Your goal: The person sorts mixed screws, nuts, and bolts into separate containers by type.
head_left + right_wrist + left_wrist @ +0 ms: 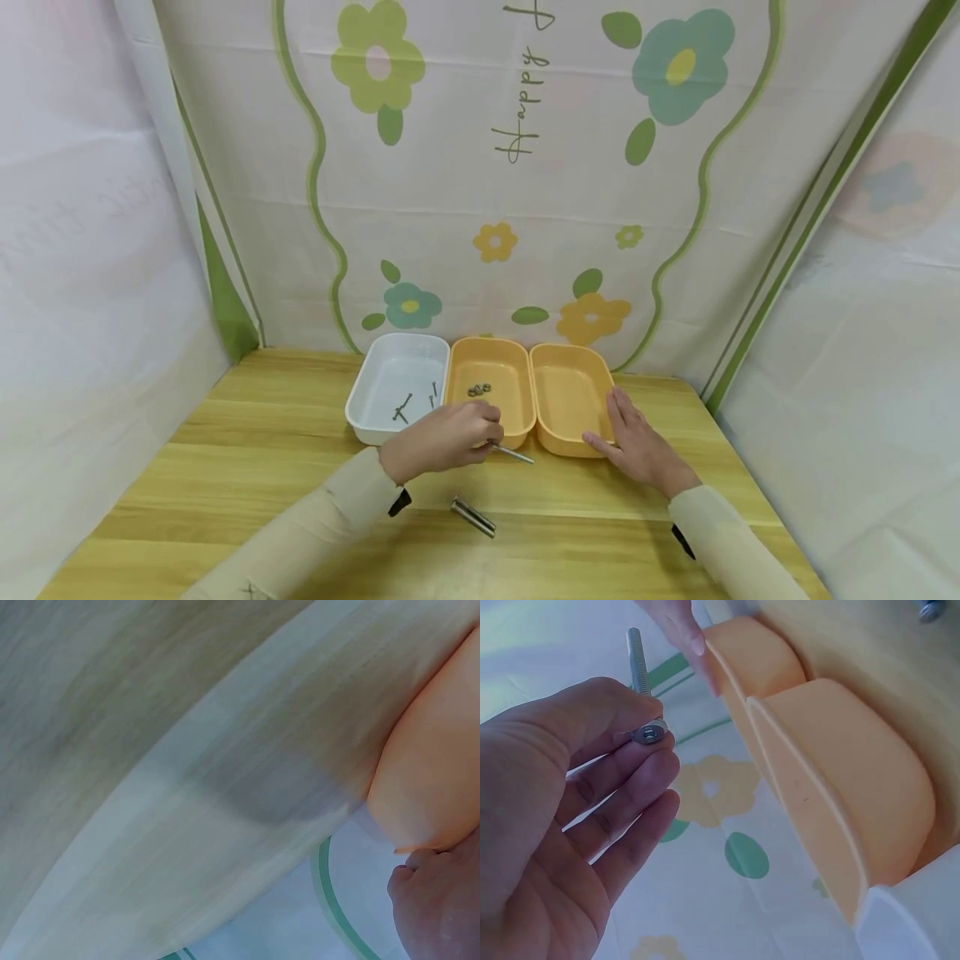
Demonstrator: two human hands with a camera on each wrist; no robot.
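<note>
My left hand (442, 437) pinches a silver socket-head bolt (514, 454) between thumb and fingers, in front of the middle orange tray (517, 437). The left wrist view shows the bolt (637, 667) with its threaded shank pointing away and its hex-socket head at the fingertips. Straight fingers of my right hand (637, 442) rest on the near right corner of the right orange tray (573, 446); that hand (439, 900) shows only partly in the right wrist view. On the wooden table, nearer me, lie large bolts (474, 517) side by side.
Left of the orange trays stands a white tray (367, 435) holding several small screws (402, 408). Several nuts (478, 389) sit in the middle orange tray. A flowered cloth (450, 183) hangs behind the trays, and more cloth closes off both sides of the table (187, 483).
</note>
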